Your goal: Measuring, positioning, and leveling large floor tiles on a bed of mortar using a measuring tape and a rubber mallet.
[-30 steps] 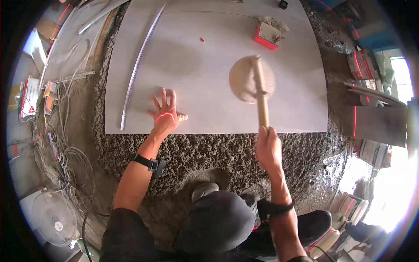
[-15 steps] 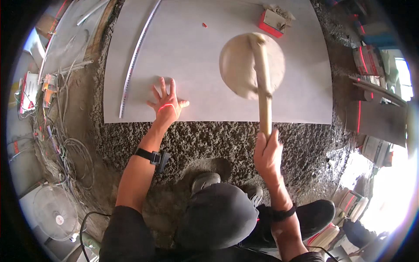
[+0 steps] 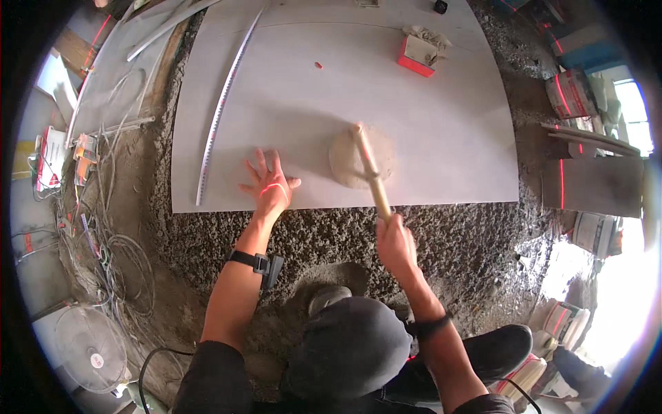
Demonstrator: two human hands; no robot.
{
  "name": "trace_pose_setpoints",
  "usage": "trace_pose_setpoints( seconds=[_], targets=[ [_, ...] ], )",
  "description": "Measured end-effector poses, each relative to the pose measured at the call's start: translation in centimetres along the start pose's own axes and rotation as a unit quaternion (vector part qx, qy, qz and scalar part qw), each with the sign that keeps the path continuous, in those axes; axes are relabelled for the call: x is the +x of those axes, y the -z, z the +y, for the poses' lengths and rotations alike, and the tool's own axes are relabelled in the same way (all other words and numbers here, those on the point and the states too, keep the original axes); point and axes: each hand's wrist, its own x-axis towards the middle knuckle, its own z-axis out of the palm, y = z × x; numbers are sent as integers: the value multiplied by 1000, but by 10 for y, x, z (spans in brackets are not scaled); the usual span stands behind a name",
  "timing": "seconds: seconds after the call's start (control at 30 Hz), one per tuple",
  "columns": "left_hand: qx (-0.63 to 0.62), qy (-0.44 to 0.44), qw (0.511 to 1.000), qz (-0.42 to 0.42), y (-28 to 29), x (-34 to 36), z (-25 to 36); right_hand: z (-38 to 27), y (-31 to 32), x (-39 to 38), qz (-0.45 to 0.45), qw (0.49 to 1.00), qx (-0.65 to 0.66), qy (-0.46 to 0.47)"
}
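A large pale grey tile (image 3: 331,90) lies flat on a bed of rough mortar (image 3: 310,238). My left hand (image 3: 267,183) rests flat on the tile near its front edge, fingers spread, with a red laser line across it. My right hand (image 3: 396,241) grips the wooden handle of a rubber mallet (image 3: 363,160). The mallet's round head sits low over the tile, right of my left hand.
A long metal ruler (image 3: 222,103) lies along the tile's left side. A red and white laser level (image 3: 420,54) stands at the far right of the tile. Cables (image 3: 89,234) and a fan (image 3: 89,348) are at left, buckets and boards (image 3: 593,183) at right.
The mallet head has come down from its raised position toward the tile. My left hand stays pressed on the tile.
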Motion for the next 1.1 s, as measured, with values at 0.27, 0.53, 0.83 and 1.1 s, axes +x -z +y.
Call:
trace_pose_setpoints(
  seconds=[0.27,0.53,0.83,1.1],
  targets=[
    [16,28,999,-17,-5,1,-7,-36,54,-14,131,974,100,159],
    [21,67,996,-49,-23,6,-18,-20,48,6,51,990,100,84],
    [-52,83,992,-83,-8,-1,50,47,19,6,85,994,64,-31],
    [-12,103,994,-39,-5,-6,47,21,61,-24,131,981,140,35]
  ],
)
